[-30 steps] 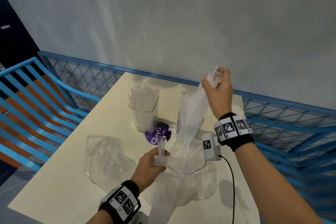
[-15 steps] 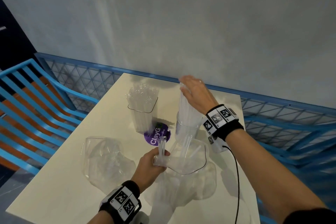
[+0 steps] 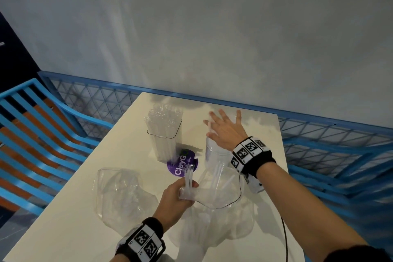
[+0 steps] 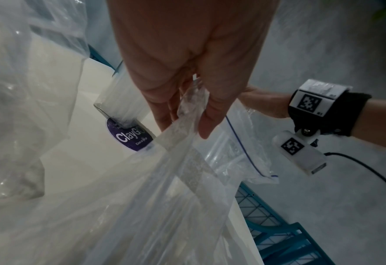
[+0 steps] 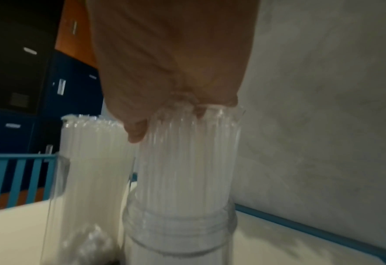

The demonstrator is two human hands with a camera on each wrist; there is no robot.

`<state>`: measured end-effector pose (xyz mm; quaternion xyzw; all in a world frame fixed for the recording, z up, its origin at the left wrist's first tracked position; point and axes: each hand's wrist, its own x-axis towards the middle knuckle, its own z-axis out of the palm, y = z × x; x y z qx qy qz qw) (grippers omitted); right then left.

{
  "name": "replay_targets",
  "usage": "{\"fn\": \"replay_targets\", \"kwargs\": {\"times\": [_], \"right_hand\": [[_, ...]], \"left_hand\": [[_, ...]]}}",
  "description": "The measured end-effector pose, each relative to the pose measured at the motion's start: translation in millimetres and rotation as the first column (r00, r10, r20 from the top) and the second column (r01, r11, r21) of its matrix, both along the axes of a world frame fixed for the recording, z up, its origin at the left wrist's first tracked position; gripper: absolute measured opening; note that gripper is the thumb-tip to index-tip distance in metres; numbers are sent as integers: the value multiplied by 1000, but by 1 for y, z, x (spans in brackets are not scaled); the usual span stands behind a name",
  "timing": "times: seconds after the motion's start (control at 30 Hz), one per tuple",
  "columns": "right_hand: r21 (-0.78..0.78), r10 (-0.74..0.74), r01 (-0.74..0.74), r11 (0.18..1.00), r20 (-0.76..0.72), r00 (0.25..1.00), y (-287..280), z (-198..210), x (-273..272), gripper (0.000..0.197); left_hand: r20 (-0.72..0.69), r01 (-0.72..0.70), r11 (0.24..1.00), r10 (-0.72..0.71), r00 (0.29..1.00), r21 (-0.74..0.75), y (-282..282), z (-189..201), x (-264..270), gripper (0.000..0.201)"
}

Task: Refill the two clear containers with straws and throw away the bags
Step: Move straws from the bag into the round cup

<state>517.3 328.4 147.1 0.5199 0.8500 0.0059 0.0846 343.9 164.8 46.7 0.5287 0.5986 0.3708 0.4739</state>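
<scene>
A square clear container (image 3: 163,134) packed with straws stands at the table's back; the right wrist view shows it as the container (image 5: 92,161) on the left. Beside it a round clear jar (image 3: 211,155) holds a bundle of straws (image 5: 187,161). My right hand (image 3: 223,132) lies flat on the straw tops with its fingers spread. Nearer me, my left hand (image 3: 180,193) pinches the mouth edge of a clear zip bag (image 3: 217,198), and a few straws still lie inside. In the left wrist view the fingers (image 4: 187,111) grip the bag's strip (image 4: 187,152).
An empty crumpled clear bag (image 3: 121,195) lies at the left of the cream table (image 3: 74,219). A purple round sticker (image 3: 182,166) sits between the containers. Blue mesh railing (image 3: 95,102) edges the table's back and right, and blue slats (image 3: 32,144) stand to the left.
My right hand came down from holding the straw bundle high, lowered it into the round jar, let go, and now presses flat on the tops. The left hand kept its hold.
</scene>
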Motion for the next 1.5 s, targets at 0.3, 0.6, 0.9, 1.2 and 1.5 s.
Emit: {"fn": "replay_targets", "kwargs": {"times": [0.3, 0.6, 0.9, 1.2, 1.5], "right_hand": [[326, 97, 8, 945, -305, 948, -26, 39, 6, 59], [151, 109, -48, 987, -429, 897, -40, 23, 5, 45], [-561, -580, 214, 799, -628, 519, -116, -33, 58, 64], [-731, -715, -168, 661, -682, 154, -126, -71, 29, 73], [-541, -542, 20, 841, -840, 20, -132, -69, -5, 26]], "left_hand": [[-13, 5, 1000, -5, 1000, -12, -2, -1, -1, 34], [-21, 3, 1000, -3, 1000, -7, 0, 6, 5, 36], [-63, -6, 997, 10, 998, 71, 7, 16, 10, 33], [71, 69, 991, -78, 994, 115, 6, 35, 29, 46], [103, 161, 982, -171, 980, 96, 2, 42, 31, 76]]}}
